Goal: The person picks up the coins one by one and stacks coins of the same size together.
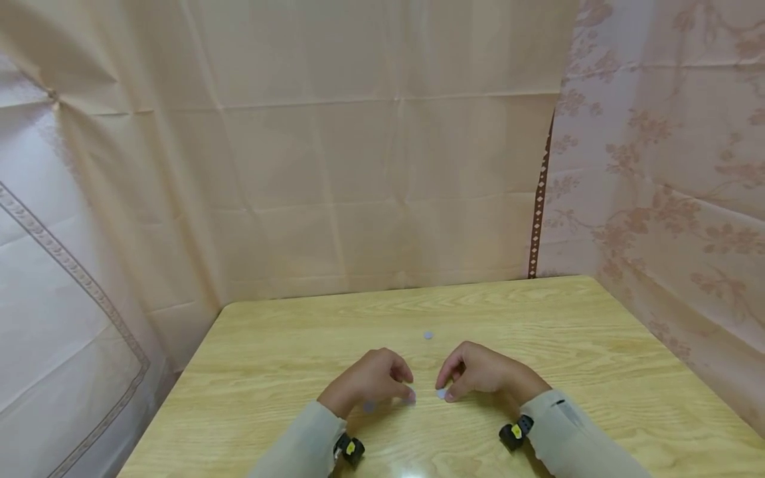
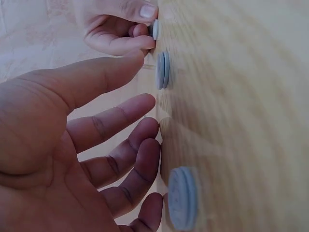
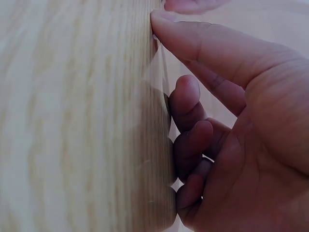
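No text, label, brand, number or sign could be read in any view. The grey discs [image 2: 182, 197] on the table [image 1: 597, 345] were plain, with no marking that showed. The wrist cameras [image 1: 515, 431] carried a small yellow patch, too small to tell whether anything was written on it. The curtains [image 1: 657, 166] bore only a flower pattern and a dotted border strip.

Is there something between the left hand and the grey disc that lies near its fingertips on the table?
Nothing visible. In the left wrist view, the left hand hovers with relaxed fingers beside the grey disc, and only bare wooden table lies between them.
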`<state>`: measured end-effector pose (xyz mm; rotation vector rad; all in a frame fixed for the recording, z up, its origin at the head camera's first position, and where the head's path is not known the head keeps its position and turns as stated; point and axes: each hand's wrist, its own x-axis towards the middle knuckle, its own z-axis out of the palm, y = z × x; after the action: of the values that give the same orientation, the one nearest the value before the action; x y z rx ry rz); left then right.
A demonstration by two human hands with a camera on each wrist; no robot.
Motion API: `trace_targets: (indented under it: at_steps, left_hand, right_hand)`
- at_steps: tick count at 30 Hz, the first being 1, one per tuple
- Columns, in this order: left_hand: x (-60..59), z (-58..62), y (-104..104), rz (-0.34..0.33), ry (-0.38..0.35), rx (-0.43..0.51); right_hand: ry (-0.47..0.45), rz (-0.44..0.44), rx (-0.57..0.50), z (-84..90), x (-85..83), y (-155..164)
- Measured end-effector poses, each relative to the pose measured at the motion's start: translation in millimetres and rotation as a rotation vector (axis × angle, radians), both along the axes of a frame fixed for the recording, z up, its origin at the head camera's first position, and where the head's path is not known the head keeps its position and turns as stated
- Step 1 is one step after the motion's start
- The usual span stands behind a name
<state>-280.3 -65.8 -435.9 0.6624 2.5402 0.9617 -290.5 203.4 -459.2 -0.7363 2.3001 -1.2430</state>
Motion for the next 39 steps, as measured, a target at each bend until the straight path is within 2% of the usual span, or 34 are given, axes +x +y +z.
trace_targets:
  at_steps: [5,14,20,24,29,33,39]
  left_hand:
    - [-10.3,-0.3,8.4,0.049,-0.012,0.015]
    - [-29.1,-3.2,18.0,0.132,0.025,0.015]
    - [-51.3,-2.9,27.1,0.185,0.076,-0.029]
    - [-62.8,-4.6,29.4,0.184,0.113,-0.059]
    - [-73.0,-6.4,32.7,0.182,0.123,-0.077]
    - [-80.6,-8.0,37.9,0.168,0.163,-0.117]
    - [-87.3,-7.7,47.5,0.155,0.22,-0.187]
  right_hand:
    - [0.009,0.004,0.006,-0.4,0.7,-0.6]
    - [0.014,-0.009,0.025,3.7,1.5,-1.0]
    - [0.013,-0.019,0.025,4.9,2.0,-0.8]
    - [0.013,-0.006,0.019,4.3,1.9,-1.1]
    - [0.014,0.003,0.019,3.4,0.9,-0.4]
    - [0.016,0.0,0.024,2.2,0.2,0.1]
    - [0.016,-0.001,0.024,1.2,0.1,0.7]
